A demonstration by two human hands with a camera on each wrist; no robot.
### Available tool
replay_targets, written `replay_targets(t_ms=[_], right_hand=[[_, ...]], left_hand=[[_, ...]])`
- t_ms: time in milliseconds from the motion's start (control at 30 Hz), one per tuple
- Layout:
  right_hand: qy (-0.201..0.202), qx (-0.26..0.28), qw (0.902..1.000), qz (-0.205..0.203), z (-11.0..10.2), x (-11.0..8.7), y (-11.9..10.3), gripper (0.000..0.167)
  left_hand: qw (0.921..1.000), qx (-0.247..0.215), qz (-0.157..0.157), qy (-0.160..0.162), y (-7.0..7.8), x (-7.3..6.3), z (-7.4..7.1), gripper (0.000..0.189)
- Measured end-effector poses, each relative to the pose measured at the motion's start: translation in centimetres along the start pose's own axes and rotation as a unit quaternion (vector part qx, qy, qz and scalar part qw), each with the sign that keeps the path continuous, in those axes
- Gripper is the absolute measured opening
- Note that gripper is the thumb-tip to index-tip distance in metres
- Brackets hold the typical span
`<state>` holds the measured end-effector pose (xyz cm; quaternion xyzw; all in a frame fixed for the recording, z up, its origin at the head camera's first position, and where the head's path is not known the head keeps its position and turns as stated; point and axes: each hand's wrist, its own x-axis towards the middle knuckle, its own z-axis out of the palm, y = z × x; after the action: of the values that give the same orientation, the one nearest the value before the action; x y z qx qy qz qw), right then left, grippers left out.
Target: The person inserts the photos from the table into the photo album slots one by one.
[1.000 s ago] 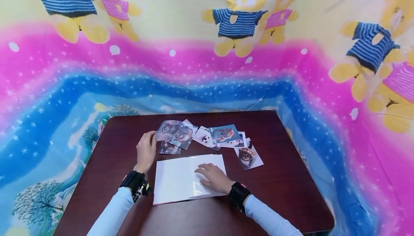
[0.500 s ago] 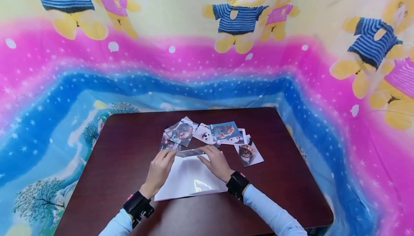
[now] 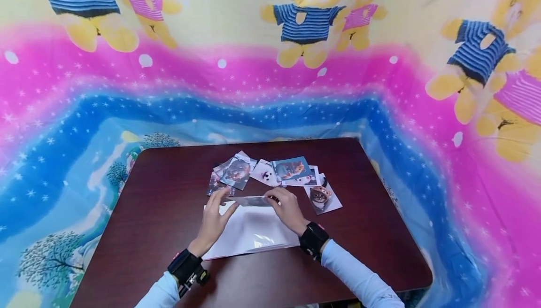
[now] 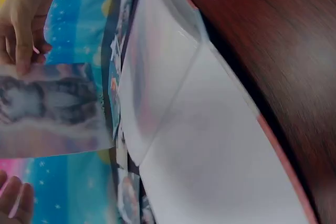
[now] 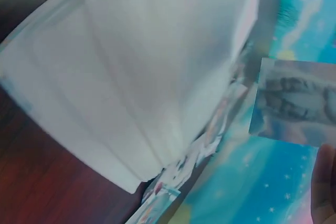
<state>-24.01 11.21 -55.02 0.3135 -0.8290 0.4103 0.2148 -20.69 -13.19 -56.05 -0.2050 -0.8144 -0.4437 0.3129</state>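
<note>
We count one table [image 3: 363,233], one open white album [image 3: 253,233] and two hands [image 3: 213,219]. One photo [image 3: 250,200] is held between them. At twelve o'clock from the album lies one scatter of loose photos [image 3: 270,174], roughly seven, though overlaps blur that count.

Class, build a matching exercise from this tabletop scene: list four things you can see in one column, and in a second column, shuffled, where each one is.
Things
1. photo
2. album
3. cat photo
4. loose photos

Places
A. spread along the far side of the table
B. held between the left hand and right hand
C. lying alone, right of the hands
D. open under the hands

Pairs: 1-B, 2-D, 3-C, 4-A
</note>
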Motion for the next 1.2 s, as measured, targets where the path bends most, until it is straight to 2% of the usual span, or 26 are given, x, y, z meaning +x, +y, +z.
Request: replay_targets(t_ms=[67,167,233,300,367,467,500,567,633,700,767,800,900,933,967,1000,1033,1067,1100,1167,1200], right_hand=[[0.011,0.016,0.9997,0.011,-0.3,0.4,-0.1,0.018],[0.015,0.039,0.9988,0.024,-0.6,1.0,-0.1,0.017],[-0.001,0.064,0.9972,0.038,-0.9,1.4,0.1,0.014],[-0.03,0.112,0.9912,0.064,-1.2,1.8,0.7,0.013],[-0.073,0.176,0.9764,0.103,-1.5,2.1,1.4,0.018],[-0.132,0.253,0.9453,0.157,-1.9,2.6,2.7,0.023],[-0.147,0.266,0.9373,0.17,-2.0,2.8,3.0,0.023],[-0.16,0.279,0.9281,0.188,-2.1,3.2,3.6,0.022],[-0.148,0.277,0.9288,0.197,-2.2,3.9,3.9,0.016],[-0.126,0.262,0.9362,0.197,-2.5,4.8,3.8,0.012],[-0.104,0.242,0.9443,0.198,-2.8,5.7,3.5,0.01],[-0.096,0.234,0.9467,0.2,-3.0,6.2,3.4,0.011],[-0.082,0.227,0.95,0.198,-2.2,6.7,4.5,0.011],[-0.081,0.234,0.946,0.209,-1.7,6.8,5.1,0.011],[-0.079,0.244,0.9438,0.209,-1.1,6.7,5.9,0.012],[-0.077,0.263,0.9421,0.193,0.0,6.4,7.7,0.011],[-0.078,0.269,0.9403,0.194,0.9,6.3,9.0,0.013],[-0.077,0.276,0.9418,0.176,2.4,5.8,11.5,0.012],[-0.082,0.287,0.9371,0.182,3.6,5.5,13.6,0.016],[-0.078,0.3,0.9368,0.163,4.3,5.2,14.3,0.016],[-0.074,0.299,0.9359,0.171,4.4,5.2,14.1,0.015]], left_hand=[[0.999,-0.016,-0.035,-0.021,-0.2,0.1,0.3,0.05],[0.9957,-0.033,-0.07,-0.051,-0.6,0.1,0.8,0.032],[0.9941,-0.031,-0.083,-0.063,-0.8,0.1,1.2,0.018],[0.9936,-0.024,-0.09,-0.065,-1.0,0.2,1.5,0.012],[0.9929,-0.018,-0.095,-0.068,-1.1,0.4,1.9,0.01],[0.9919,-0.02,-0.098,-0.078,-1.4,0.7,2.4,0.009],[0.9918,-0.02,-0.098,-0.08,-1.5,0.8,2.6,0.01],[0.9912,-0.018,-0.104,-0.079,-1.6,0.8,3.1,0.018],[0.9913,-0.002,-0.11,-0.073,-1.9,0.6,3.7,0.028],[0.9912,0.027,-0.11,-0.069,-2.2,0.3,4.4,0.034],[0.9901,0.065,-0.094,-0.082,-2.5,-0.3,5.1,0.032],[0.9888,0.087,-0.075,-0.095,-2.6,-0.6,5.4,0.031],[0.9787,0.134,-0.001,-0.155,-3.0,-1.4,6.1,0.033],[0.9733,0.142,0.025,-0.179,-3.1,-1.6,6.3,0.037],[0.9666,0.149,0.048,-0.203,-3.2,-1.7,6.5,0.04],[0.9598,0.148,0.064,-0.23,-3.2,-1.8,6.6,0.045],[0.9529,0.148,0.077,-0.253,-3.3,-1.9,6.7,0.048],[0.9474,0.15,0.092,-0.267,-3.4,-2.0,6.8,0.05],[0.9418,0.15,0.099,-0.284,-3.4,-2.0,6.9,0.051],[0.9325,0.156,0.102,-0.309,-3.4,-2.2,7.1,0.049],[0.9299,0.159,0.102,-0.316,-3.4,-2.4,7.2,0.048]])
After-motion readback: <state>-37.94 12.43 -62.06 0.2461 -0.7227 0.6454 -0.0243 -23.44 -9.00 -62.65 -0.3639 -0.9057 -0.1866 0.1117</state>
